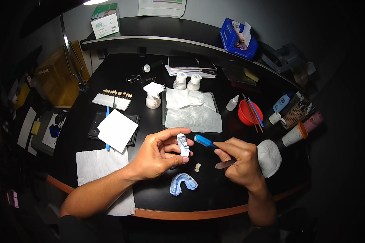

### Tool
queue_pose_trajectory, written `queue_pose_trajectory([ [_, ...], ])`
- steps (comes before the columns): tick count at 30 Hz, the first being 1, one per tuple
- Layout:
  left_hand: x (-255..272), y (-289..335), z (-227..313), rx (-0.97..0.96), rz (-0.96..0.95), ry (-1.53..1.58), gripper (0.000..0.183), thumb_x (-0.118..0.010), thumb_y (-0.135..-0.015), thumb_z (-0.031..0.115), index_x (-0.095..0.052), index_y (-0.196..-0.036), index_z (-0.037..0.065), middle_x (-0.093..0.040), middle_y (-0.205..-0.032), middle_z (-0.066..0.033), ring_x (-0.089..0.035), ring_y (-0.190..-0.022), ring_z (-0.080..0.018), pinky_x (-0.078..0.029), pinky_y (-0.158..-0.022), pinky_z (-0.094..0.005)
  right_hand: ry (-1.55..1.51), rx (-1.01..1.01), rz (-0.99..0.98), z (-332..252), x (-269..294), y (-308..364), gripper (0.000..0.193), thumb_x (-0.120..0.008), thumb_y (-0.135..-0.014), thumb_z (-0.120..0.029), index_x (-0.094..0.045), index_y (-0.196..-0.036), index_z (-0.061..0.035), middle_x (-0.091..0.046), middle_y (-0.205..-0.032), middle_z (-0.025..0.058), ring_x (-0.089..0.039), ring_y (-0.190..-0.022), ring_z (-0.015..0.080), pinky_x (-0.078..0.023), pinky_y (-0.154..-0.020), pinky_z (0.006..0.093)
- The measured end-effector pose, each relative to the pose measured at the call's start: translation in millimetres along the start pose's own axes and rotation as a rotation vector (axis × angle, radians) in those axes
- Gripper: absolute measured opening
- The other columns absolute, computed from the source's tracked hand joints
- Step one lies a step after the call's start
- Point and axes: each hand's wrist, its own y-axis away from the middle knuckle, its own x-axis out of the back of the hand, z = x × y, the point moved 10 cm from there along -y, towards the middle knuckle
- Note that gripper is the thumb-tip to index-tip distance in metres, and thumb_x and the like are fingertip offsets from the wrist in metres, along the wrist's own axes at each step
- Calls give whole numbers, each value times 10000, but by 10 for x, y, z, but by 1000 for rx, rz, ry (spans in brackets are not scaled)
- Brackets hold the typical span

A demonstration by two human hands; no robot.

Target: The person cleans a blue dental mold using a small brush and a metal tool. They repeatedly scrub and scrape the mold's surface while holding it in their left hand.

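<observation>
My left hand (152,158) pinches a small pale dental model section (183,146) between thumb and fingers, holding it upright above the table. Just to its right, my right hand (241,162) grips a brush (204,141) with a blue and white bristle head and a dark handle. The bristles point at the model section, with a small gap between the two. Below the hands, a bluish horseshoe-shaped dental model (183,184) lies on the black table. A small tooth-coloured dental bridge piece (197,167) lies between that model and my right hand.
Paper sheets (192,119) on a tray lie beyond my hands, with white jars (180,82) behind. At left are a tooth shade guide (113,100) and white tissues (118,130). A red bowl (247,115), dropper bottle (232,103) and white lump (269,158) stand at right.
</observation>
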Motion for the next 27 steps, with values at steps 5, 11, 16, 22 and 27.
queue_pose_trajectory([
  [5,-20,8,-3,-22,-33,68,638,-717,-927,-141,-462,-1500,-21,-639,-1373,-242,-699,-1243,-303,-625,-1034,-363,-152,-49,9,-85,-17,-11,151,-784,-913,-3,-775,-1056,46,-734,-835,146,-722,-675,249,-532,-562,348],
  [11,-88,24,13,-20,-118,97,641,-697,-940,-124,-445,-1519,-13,-605,-1434,-250,-693,-1257,-316,-619,-1014,-348,-70,100,43,-222,-58,23,166,-818,-896,-23,-792,-1049,34,-744,-818,134,-724,-673,226,-533,-565,314],
  [16,-128,38,-16,9,-144,81,715,-650,-915,-157,-413,-1574,-13,-612,-1434,-243,-695,-1242,-260,-613,-980,-296,-101,127,-33,-254,-120,35,181,-830,-868,-4,-797,-1043,30,-745,-825,128,-730,-685,220,-551,-584,309],
  [22,-220,66,-22,-8,-175,-106,702,-523,-908,-177,-402,-1582,-24,-605,-1439,-220,-696,-1242,-240,-605,-962,-262,-52,157,-47,-337,-178,50,231,-826,-835,6,-795,-1064,17,-721,-848,109,-711,-661,237,-535,-555,341],
  [27,-201,51,-22,12,-138,-46,719,-519,-892,-182,-403,-1584,-23,-608,-1429,-224,-690,-1254,-222,-603,-929,-238,-73,148,-48,-216,-100,45,216,-827,-830,15,-797,-1044,26,-724,-842,117,-715,-666,240,-538,-552,331],
])
